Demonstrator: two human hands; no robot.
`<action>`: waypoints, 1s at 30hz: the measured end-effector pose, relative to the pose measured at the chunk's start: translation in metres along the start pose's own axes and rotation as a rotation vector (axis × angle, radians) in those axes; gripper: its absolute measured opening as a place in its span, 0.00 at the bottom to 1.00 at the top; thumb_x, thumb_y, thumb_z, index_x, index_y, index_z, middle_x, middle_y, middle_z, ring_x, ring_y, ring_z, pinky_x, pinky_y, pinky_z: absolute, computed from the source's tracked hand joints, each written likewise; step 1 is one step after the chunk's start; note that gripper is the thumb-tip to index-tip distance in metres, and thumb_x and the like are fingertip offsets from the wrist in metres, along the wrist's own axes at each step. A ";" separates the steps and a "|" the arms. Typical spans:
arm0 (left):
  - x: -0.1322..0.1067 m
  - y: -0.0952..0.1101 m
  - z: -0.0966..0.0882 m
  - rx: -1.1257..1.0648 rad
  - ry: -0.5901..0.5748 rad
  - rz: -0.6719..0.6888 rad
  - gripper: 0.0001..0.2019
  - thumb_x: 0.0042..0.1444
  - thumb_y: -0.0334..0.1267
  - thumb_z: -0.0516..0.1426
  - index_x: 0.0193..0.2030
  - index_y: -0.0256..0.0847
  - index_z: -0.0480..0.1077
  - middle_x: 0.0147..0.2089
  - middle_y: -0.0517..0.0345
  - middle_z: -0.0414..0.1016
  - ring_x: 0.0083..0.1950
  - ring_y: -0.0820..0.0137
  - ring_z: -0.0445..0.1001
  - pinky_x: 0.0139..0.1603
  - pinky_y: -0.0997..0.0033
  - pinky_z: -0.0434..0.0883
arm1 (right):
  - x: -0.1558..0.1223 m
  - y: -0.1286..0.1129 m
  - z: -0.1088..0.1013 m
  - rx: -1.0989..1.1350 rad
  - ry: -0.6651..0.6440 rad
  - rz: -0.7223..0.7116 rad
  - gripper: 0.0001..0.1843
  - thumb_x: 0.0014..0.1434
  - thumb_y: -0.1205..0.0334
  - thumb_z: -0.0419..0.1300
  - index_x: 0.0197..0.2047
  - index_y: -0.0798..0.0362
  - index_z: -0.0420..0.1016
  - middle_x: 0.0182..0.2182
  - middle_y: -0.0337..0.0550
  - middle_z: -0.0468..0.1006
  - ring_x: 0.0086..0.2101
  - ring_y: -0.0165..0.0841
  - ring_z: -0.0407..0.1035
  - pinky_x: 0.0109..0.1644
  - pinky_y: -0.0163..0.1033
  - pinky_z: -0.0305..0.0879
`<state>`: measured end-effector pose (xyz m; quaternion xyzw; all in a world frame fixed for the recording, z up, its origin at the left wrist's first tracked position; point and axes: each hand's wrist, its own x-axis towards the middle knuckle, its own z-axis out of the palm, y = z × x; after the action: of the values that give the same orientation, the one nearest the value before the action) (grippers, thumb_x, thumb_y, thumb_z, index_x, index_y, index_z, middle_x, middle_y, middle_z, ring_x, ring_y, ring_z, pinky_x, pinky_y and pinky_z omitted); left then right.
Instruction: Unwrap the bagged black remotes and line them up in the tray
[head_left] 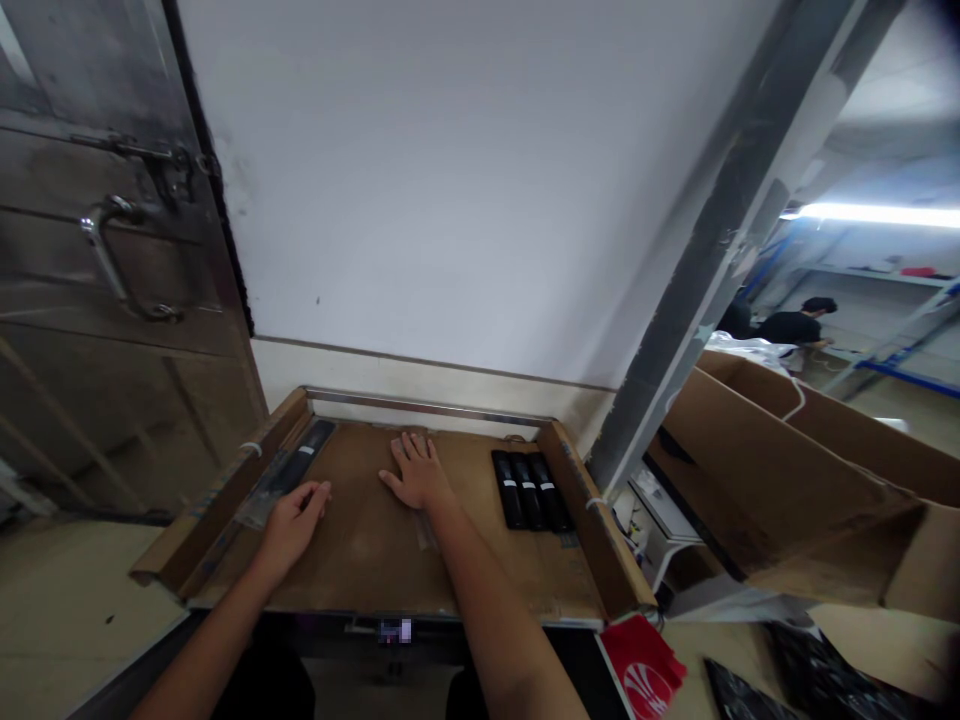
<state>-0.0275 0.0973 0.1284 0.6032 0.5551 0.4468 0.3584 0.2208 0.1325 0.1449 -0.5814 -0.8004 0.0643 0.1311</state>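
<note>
My right hand [416,475] lies flat with fingers spread on the cardboard-lined worktop [375,560], near its middle. My left hand [294,520] is over the left part of the worktop, its fingers curled in towards the thumb. Whatever is between those fingers, if anything, cannot be made out. Just beyond it, along the left wall, lies a long black item [306,455] with a small white label. A clear plastic bag [259,505] is by its near end. On the right side, three slim black items [529,490] with white labels lie side by side, apart from both hands.
Cardboard side walls [589,520] and a metal back rail [427,408] edge the worktop. A metal door [112,260] stands left and a grey post [697,270] right. Beyond are a large cardboard box [787,480], a red bag [643,665] and a distant person [791,328].
</note>
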 end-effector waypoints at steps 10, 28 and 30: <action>0.000 0.002 0.001 -0.004 0.011 0.008 0.27 0.56 0.64 0.54 0.29 0.39 0.71 0.22 0.63 0.63 0.26 0.71 0.63 0.27 0.74 0.59 | 0.001 0.000 0.003 0.048 -0.029 0.031 0.46 0.65 0.29 0.41 0.75 0.50 0.48 0.74 0.48 0.43 0.72 0.47 0.33 0.72 0.58 0.23; 0.011 0.018 0.009 0.655 0.013 0.495 0.13 0.61 0.40 0.50 0.45 0.40 0.73 0.54 0.44 0.73 0.56 0.55 0.70 0.57 0.56 0.67 | -0.181 0.026 -0.020 1.236 0.430 0.687 0.21 0.61 0.40 0.60 0.52 0.39 0.79 0.57 0.43 0.76 0.59 0.50 0.66 0.51 0.52 0.74; 0.036 0.022 0.004 0.818 0.141 0.394 0.18 0.58 0.36 0.51 0.53 0.35 0.70 0.64 0.35 0.65 0.64 0.47 0.64 0.60 0.49 0.64 | -0.205 0.011 -0.013 1.237 0.404 0.694 0.21 0.61 0.50 0.66 0.56 0.43 0.73 0.55 0.47 0.75 0.54 0.48 0.69 0.46 0.53 0.75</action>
<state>-0.0167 0.1301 0.1521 0.7573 0.5835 0.2907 -0.0399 0.2935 -0.0586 0.1267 -0.6216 -0.3482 0.4331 0.5521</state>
